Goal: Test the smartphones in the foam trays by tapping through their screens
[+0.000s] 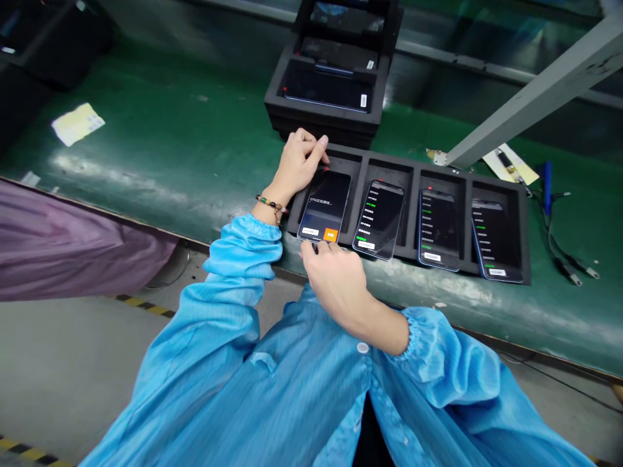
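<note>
A black foam tray (361,194) holds several smartphones in a row of compartments. The leftmost smartphone (327,202) has a dark screen with white text and an orange button, and its lower end overhangs the tray's front edge. At its upper end, my left hand (300,162) rests over the tray's corner with fingers curled; what they grip, if anything, is hidden. My right hand (337,275) is closed at the phone's bottom edge, its fingertips hiding what they hold. The second smartphone (380,219), third smartphone (439,229) and rightmost smartphone (497,240) display lists with green lines.
Behind the tray stands a stack of black foam trays (275,107) with more phones. A grey metal post (525,91) slants across the right. Black cables (552,240) and a blue pen-like object (548,188) lie at right, a yellowish paper (78,123) on the green bench (160,143).
</note>
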`<control>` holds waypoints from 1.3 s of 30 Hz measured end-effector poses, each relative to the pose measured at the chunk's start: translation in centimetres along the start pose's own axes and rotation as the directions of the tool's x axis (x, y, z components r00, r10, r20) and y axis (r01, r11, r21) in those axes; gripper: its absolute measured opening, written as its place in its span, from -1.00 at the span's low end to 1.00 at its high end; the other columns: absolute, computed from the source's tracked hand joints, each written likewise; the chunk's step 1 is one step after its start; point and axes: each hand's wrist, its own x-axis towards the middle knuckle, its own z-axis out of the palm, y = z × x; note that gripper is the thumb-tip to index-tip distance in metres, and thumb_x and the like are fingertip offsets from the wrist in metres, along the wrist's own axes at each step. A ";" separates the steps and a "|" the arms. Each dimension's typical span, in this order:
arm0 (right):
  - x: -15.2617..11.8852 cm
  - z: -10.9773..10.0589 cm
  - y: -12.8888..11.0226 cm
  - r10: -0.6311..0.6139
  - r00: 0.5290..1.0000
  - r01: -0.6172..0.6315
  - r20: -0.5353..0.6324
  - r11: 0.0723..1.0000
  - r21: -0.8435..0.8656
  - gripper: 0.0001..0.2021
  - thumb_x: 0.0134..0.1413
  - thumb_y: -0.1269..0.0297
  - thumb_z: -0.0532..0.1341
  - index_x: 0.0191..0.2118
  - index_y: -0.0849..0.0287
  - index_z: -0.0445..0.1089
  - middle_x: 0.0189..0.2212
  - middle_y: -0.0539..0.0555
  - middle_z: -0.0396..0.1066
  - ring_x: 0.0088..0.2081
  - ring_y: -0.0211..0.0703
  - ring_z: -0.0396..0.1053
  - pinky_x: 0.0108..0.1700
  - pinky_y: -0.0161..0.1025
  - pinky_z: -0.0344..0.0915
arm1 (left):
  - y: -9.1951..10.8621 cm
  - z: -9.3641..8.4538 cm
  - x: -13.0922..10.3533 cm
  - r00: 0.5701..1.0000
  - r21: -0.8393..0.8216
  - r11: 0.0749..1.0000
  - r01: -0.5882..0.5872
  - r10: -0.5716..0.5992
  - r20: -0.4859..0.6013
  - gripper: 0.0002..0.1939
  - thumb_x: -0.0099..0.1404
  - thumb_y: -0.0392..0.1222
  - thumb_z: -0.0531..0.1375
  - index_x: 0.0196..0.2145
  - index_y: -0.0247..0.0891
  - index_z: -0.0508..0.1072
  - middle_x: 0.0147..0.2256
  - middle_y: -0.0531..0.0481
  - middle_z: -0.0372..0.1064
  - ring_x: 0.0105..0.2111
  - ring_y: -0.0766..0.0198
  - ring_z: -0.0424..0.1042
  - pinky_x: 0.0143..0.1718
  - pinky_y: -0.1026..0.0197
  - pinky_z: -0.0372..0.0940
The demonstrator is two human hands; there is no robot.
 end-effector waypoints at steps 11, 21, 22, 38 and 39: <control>0.1 0.1 0.1 -0.013 1.000 0.013 -0.021 1.000 0.024 -0.74 0.60 0.26 0.00 0.01 0.20 0.42 -0.17 0.26 0.61 -0.11 0.07 0.66 -0.28 -0.21 0.38 | 0.2 -0.1 -0.2 1.000 -0.001 1.000 -0.010 0.010 -0.004 -0.21 0.52 0.55 0.00 -0.38 -0.13 0.68 -0.34 -0.10 0.29 -0.07 -0.02 0.46 0.33 -0.34 0.24; 0.6 -0.1 -0.3 -0.012 1.000 0.012 0.025 1.000 0.022 -0.75 0.55 0.45 0.00 0.03 0.22 0.43 -0.13 0.29 0.63 -0.06 -0.01 0.66 -0.04 -0.20 0.47 | -0.3 0.1 -0.1 1.000 0.000 1.000 -0.019 0.019 -0.003 -0.24 0.56 0.49 0.01 -0.37 -0.16 0.66 -0.35 -0.08 0.30 -0.06 -0.01 0.47 0.36 -0.32 0.24; 0.6 -0.1 -0.3 -0.015 0.999 0.014 0.032 1.000 0.024 -0.74 0.54 0.47 -0.01 0.03 0.23 0.42 -0.13 0.30 0.63 -0.04 -0.01 0.66 -0.01 -0.19 0.48 | -0.3 0.1 -0.1 1.000 -0.006 1.000 -0.017 0.017 -0.006 -0.25 0.56 0.49 0.01 -0.37 -0.16 0.66 -0.35 -0.08 0.30 -0.06 -0.01 0.47 0.37 -0.32 0.23; -1.4 -0.6 0.9 -0.193 0.979 0.165 0.059 0.933 0.320 -0.79 0.54 0.39 0.09 0.02 0.19 0.49 -0.17 0.15 0.66 -0.16 -0.06 0.64 -0.11 -0.18 0.49 | 0.1 -0.4 -0.1 0.999 -0.008 1.000 0.022 -0.022 -0.031 -0.31 0.53 0.49 0.10 -0.36 -0.13 0.65 -0.31 -0.06 0.35 -0.08 0.05 0.45 0.27 -0.18 0.23; -2.7 -1.2 2.1 -0.243 0.969 0.204 0.039 0.883 0.424 -0.79 0.56 0.34 0.10 0.03 0.17 0.51 -0.17 0.12 0.66 -0.17 -0.08 0.63 -0.09 -0.17 0.48 | 0.4 -0.5 -0.1 0.999 0.002 1.000 0.027 -0.027 -0.036 -0.31 0.54 0.48 0.10 -0.36 -0.13 0.66 -0.32 -0.06 0.36 -0.08 0.05 0.45 0.27 -0.17 0.23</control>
